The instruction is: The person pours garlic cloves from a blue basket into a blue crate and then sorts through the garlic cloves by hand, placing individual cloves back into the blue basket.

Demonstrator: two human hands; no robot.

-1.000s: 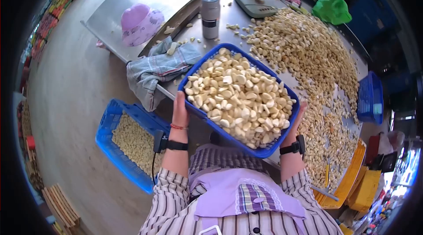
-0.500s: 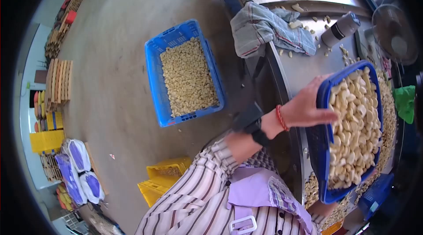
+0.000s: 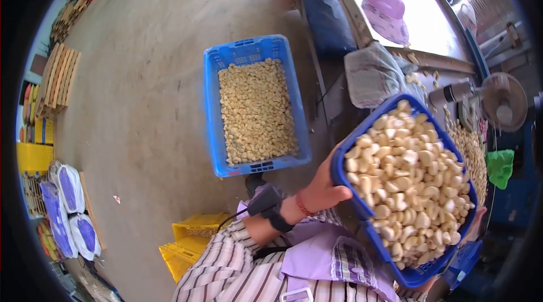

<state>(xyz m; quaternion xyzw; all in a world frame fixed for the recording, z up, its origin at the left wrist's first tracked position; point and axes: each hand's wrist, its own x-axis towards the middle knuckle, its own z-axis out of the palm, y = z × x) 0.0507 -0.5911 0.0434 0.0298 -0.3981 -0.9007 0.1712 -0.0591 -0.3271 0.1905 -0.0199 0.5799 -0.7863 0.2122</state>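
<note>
A small blue basket (image 3: 370,224) heaped with pale pieces that look like peeled garlic cloves (image 3: 413,183) is held up at an angle in front of my body. My left hand (image 3: 323,189) grips its left side, thumb up against the rim and fingers hidden behind the wall. Of my right hand (image 3: 478,220), only a little shows past the basket's right side, where it holds the wall; most of it is hidden. On the floor to the left stands a larger blue crate (image 3: 211,115), partly filled with similar pale cloves (image 3: 257,112).
To the right, a metal table carries scattered cloves (image 3: 469,149), a grey cloth (image 3: 370,75), a bottle (image 3: 449,93) and a fan (image 3: 503,101). A purple hat (image 3: 386,16) lies farther back. Yellow crates (image 3: 184,251) stand on the floor near me; pallets (image 3: 58,78) line the left.
The small blue basket has come off the table side, left toward the floor crate and closer to me. My left hand has moved with it, its thumb now at the rim. The view has shifted.
</note>
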